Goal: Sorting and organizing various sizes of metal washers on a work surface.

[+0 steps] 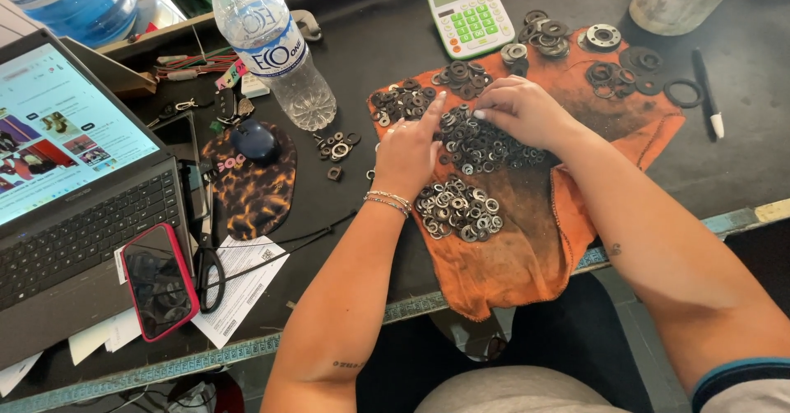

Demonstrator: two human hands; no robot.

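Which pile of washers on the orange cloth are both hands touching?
The middle pile of washers, between the left hand and right hand. The other piles lie untouched.

A cloth point(527, 248) lies on the counter point(387, 43) and hangs over its near edge. On the cloth, the middle heap of washers point(485, 146) sits between a nearer heap point(459, 209) and farther heaps point(403, 100). The left hand point(407, 154) rests at the left of the middle heap, the right hand point(518, 109) on its far side. A calculator point(471, 14) lies behind the cloth. A bottle point(271, 47) stands left of the cloth, a laptop point(74, 191) farther left, with a phone point(158, 281) on its near right corner.
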